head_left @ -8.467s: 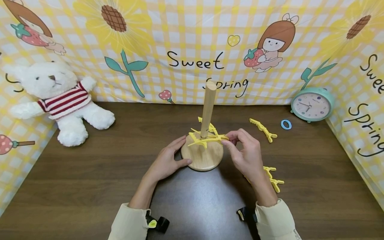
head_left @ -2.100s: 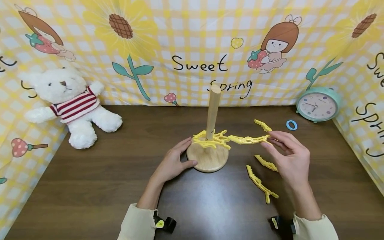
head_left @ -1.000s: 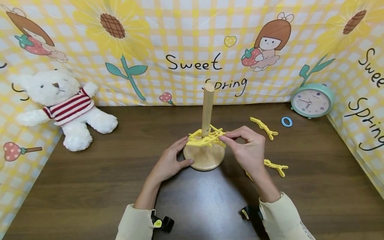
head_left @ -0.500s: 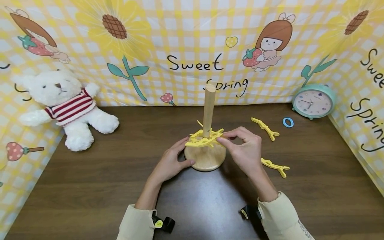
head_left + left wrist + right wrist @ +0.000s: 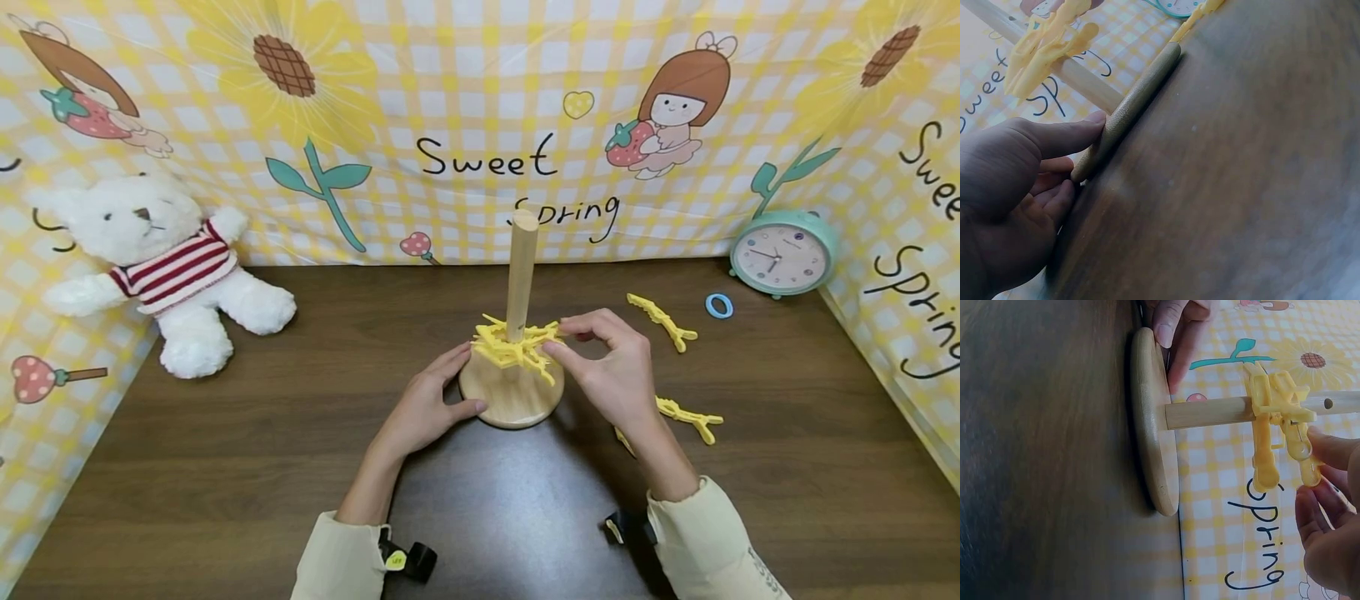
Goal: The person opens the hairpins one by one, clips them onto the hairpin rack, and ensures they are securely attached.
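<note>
A round wooden base [image 5: 513,404] carries an upright wooden post [image 5: 522,267]. Several yellow alligator hair clips [image 5: 501,350] ring the post's lower part above the base, their ends sticking out in different directions. My left hand [image 5: 427,404] grips the base's left rim; the left wrist view shows the thumb [image 5: 1072,139] on the upper face and fingers at the edge. My right hand [image 5: 611,367] pinches the handle end of a yellow hair clip [image 5: 1298,442] between thumb and fingers, to the right of the post. Its tip is lost among the other clips.
One loose yellow clip [image 5: 660,321] lies at the back right, another clip [image 5: 688,417] right of my right wrist; a third is mostly hidden beneath that forearm. A blue ring [image 5: 718,306] and green alarm clock [image 5: 782,254] are further back. A white teddy bear [image 5: 172,267] sits left.
About two seconds ago my right hand held the clip out right of the stand; now it is at the post among the others. The clip cluster has since shifted slightly. My left hand stays put.
</note>
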`<control>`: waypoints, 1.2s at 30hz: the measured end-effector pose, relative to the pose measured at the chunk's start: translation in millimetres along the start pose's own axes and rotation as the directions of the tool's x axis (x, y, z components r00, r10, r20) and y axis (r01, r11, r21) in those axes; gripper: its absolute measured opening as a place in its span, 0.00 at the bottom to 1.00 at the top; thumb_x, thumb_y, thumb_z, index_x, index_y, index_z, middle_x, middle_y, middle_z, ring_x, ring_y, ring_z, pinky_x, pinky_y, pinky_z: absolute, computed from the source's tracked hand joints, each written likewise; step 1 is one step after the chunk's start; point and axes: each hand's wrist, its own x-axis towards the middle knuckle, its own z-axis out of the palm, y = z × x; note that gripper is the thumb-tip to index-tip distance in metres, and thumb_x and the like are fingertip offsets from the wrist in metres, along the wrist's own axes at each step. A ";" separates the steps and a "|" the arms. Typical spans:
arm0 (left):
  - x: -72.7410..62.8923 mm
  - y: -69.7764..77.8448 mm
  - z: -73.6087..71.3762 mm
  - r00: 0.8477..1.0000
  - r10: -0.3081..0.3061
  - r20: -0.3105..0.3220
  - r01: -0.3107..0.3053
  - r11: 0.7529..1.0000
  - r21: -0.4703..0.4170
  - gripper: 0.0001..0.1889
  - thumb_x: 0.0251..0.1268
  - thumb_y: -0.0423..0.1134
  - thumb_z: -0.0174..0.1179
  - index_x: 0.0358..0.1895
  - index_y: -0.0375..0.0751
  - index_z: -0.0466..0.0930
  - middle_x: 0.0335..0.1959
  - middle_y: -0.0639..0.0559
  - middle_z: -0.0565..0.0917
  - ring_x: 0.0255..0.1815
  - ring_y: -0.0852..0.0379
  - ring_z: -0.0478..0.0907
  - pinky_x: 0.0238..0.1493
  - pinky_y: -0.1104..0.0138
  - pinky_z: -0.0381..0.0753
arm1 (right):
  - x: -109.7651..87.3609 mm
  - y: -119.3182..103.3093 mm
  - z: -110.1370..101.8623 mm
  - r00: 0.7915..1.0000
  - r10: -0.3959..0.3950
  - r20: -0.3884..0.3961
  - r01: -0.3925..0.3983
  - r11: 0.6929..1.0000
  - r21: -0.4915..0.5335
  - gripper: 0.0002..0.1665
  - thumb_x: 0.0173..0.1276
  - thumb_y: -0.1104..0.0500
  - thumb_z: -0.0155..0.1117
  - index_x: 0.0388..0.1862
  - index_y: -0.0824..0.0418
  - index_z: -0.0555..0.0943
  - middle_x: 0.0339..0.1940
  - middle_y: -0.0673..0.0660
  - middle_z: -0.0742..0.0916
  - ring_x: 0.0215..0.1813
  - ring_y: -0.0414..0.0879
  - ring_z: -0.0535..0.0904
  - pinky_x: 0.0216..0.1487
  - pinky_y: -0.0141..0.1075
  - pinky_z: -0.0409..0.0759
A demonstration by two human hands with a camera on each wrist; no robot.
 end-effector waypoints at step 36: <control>-0.5 -0.3 -0.7 1.000 -0.005 0.011 0.005 1.000 -0.011 0.43 0.63 0.42 0.73 0.77 0.33 0.61 0.79 0.48 0.62 0.80 0.50 0.54 0.76 0.51 0.57 | -13.3 7.5 -60.6 0.961 0.174 0.214 -0.168 0.985 -0.046 0.24 0.60 0.69 0.77 0.56 0.66 0.83 0.53 0.57 0.86 0.53 0.42 0.81 0.55 0.28 0.78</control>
